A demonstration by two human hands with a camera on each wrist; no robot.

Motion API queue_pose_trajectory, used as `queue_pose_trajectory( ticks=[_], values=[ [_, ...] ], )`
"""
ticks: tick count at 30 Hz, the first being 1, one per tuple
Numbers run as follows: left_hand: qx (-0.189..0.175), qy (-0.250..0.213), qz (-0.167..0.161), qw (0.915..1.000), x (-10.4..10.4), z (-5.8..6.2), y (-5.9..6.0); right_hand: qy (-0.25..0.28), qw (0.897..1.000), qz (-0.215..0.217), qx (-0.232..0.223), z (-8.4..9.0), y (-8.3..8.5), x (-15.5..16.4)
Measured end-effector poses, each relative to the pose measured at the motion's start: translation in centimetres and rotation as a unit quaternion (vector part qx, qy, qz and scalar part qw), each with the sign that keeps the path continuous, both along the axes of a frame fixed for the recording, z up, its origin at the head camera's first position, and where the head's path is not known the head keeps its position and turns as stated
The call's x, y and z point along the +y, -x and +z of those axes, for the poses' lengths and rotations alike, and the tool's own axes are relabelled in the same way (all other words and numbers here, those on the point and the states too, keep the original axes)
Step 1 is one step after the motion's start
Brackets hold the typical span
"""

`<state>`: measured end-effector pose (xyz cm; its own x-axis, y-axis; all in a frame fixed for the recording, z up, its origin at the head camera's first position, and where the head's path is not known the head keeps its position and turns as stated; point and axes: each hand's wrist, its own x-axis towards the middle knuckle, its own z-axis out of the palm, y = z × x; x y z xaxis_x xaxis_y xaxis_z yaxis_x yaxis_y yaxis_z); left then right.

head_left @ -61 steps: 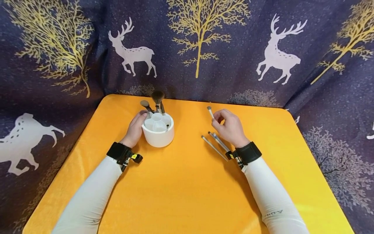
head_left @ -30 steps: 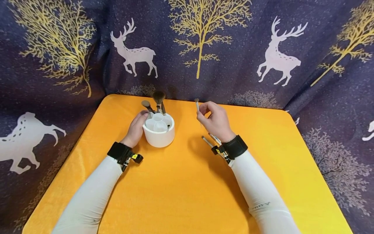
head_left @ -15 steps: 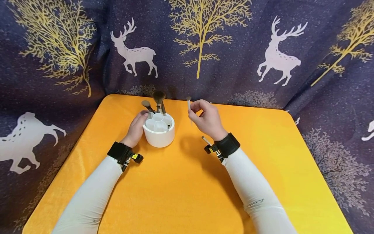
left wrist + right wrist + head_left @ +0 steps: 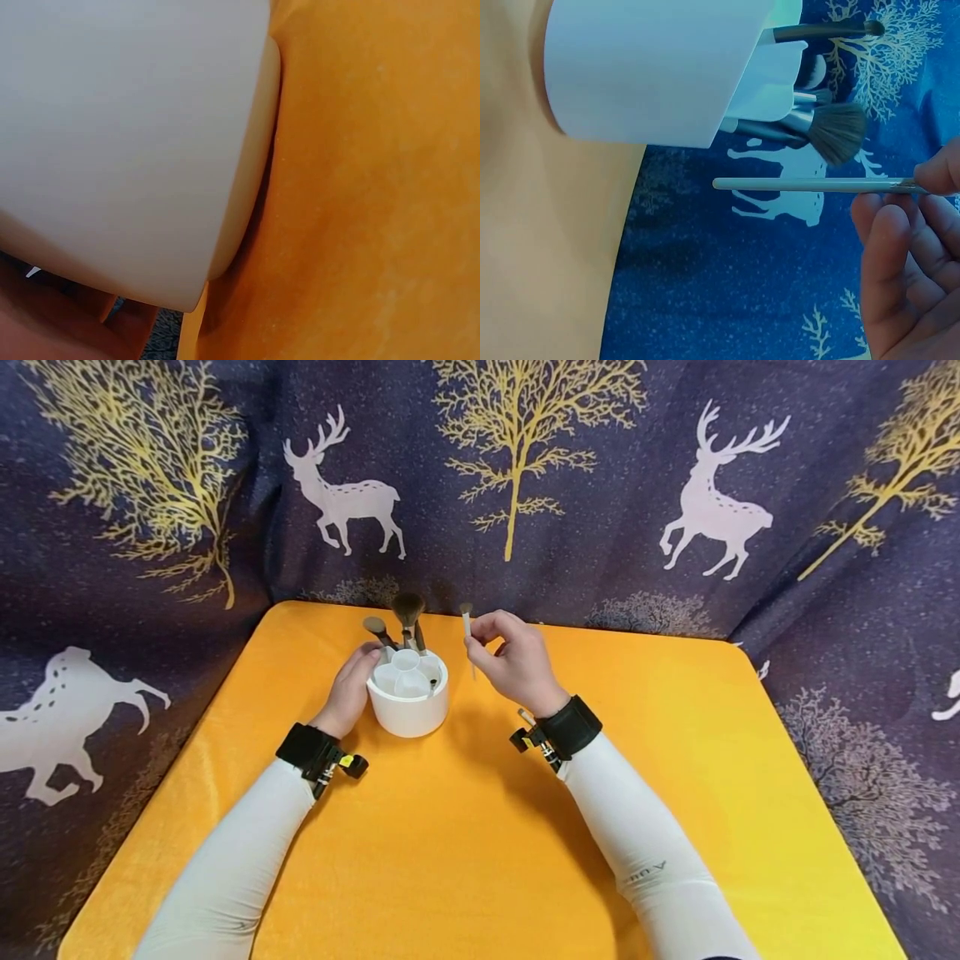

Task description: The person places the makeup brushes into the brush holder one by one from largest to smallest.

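Note:
A round white makeup brush holder (image 4: pixel 408 717) with clear compartments stands on the table at centre left. My left hand (image 4: pixel 348 692) holds it at its left side, fingers bent along the wall and fingertips at the rim. My right hand (image 4: pixel 513 662) pinches a slim makeup brush (image 4: pixel 467 623) between thumb and fingers, right of the holder and apart from it. Its bristles point up; in the right wrist view its pale handle (image 4: pixel 795 184) extends toward the table. Several dark brushes (image 4: pixel 407 610) rise from the holder's back, and a small one (image 4: pixel 432 686) sits at its right.
Under the right wrist lies another brush (image 4: pixel 527 717), mostly hidden by the wrist and its camera. An orange cloth covers the table (image 4: pixel 420 860). A dark blue curtain (image 4: pixel 450 485) with deer and trees hangs right behind the table's far edge.
My right hand has carried the pinched brush left toward the holder and turned it more upright. The loose brushes are now mostly covered by the right wrist. My left hand and the holder stay put.

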<state>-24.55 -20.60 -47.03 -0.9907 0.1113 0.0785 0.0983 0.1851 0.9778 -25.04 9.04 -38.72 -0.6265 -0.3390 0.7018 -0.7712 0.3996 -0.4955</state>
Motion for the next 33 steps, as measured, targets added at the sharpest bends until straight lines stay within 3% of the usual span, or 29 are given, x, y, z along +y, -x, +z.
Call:
queue_pose_trajectory(
  ticks=[13,33],
  values=[
    [-0.001,0.003,0.001,1.0000,0.1,-0.1,0.1,0.014,1.000,0.012,-0.003,0.6,0.0,-1.9],
    [-0.001,0.014,0.002,0.9999,-0.1,-0.1,0.0,0.000,0.998,0.033,-0.051,0.6,-0.1,-3.8]
  ],
)
